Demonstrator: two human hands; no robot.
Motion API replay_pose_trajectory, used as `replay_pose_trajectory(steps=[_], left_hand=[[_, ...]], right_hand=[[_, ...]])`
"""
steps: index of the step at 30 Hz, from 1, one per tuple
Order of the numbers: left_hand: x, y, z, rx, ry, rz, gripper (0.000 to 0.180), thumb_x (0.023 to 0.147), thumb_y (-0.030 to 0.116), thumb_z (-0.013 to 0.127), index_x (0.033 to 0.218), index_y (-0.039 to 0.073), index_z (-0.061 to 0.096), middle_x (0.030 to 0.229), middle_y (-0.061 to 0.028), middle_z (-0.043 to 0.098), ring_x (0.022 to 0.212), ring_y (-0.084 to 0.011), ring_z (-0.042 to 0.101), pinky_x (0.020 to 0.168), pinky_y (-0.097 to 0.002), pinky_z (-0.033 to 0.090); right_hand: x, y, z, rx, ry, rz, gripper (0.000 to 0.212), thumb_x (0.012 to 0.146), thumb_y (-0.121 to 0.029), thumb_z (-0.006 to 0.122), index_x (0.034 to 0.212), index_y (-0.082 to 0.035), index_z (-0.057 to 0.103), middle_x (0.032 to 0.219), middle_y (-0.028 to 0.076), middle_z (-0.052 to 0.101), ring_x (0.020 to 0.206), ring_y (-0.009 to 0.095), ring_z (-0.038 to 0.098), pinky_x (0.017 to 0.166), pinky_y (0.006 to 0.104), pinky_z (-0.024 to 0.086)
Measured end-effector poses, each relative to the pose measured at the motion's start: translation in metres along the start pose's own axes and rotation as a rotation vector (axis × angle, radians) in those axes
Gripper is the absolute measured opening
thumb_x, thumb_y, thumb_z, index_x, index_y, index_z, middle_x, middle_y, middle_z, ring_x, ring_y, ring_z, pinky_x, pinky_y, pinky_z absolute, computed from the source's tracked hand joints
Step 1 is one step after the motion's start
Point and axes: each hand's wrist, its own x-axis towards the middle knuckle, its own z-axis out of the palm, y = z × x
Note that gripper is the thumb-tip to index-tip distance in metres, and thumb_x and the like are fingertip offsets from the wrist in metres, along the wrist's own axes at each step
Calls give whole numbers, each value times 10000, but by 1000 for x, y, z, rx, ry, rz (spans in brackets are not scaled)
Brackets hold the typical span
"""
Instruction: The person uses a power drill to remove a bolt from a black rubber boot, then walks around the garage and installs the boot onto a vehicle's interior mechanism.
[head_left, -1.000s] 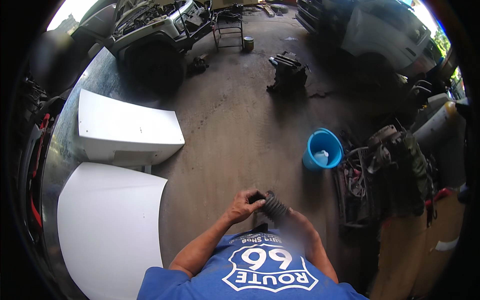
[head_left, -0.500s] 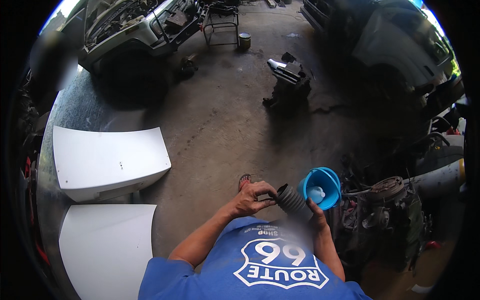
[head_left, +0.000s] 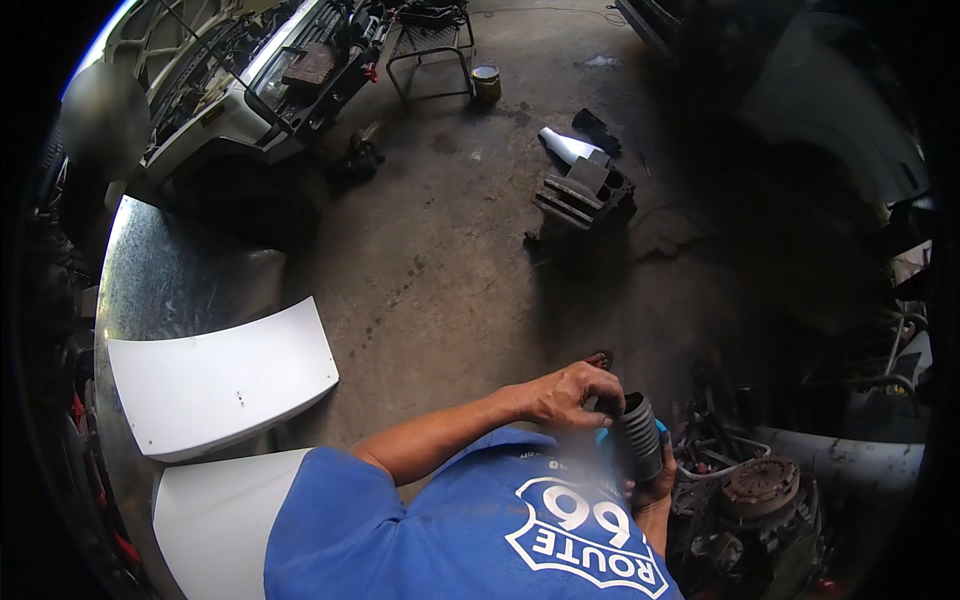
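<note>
A dark ribbed hose [head_left: 640,438] stands nearly upright in front of my chest, its open end facing up. My right hand [head_left: 655,482] is wrapped round its lower part. My left hand [head_left: 582,396] is at the hose's open end, with its fingers curled and pressed together; whatever they pinch, if anything, is hidden. Behind the hose, only slivers of a light-blue bucket [head_left: 603,437] show. A blur covers the area between my left hand and my shirt.
White car panels [head_left: 230,380] lie at the left on a metal sheet [head_left: 165,275]. An engine block [head_left: 585,195] sits on the floor ahead. Greasy engine parts [head_left: 762,490] crowd my right. A car with its hood up [head_left: 240,100] stands far left, near a can [head_left: 487,84].
My view has turned and shifted. Both hands and the hose have moved right in it; the hose now stands more upright and covers most of the bucket.
</note>
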Motion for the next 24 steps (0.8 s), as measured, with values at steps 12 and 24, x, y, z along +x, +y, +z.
replay_pose_trajectory(steps=[12,24], left_hand=[[291,-51,-69,36,462,-421,77,935,33,673,1008,7,674,862,-46,691,803,-140,663,739,-308,538],[598,-109,-93,9,-463,-500,320,943,264,796,1101,-3,718,1013,-33,687,952,-120,611,859,-311,509]], right_hand=[[107,-286,26,4,-54,145,843,1003,-729,530,1414,7,553,1035,176,727,776,226,743,517,329,612],[106,-484,0,-391,417,-628,567,1056,-501,633,1346,-14,639,1197,64,700,1104,152,658,898,314,549]])
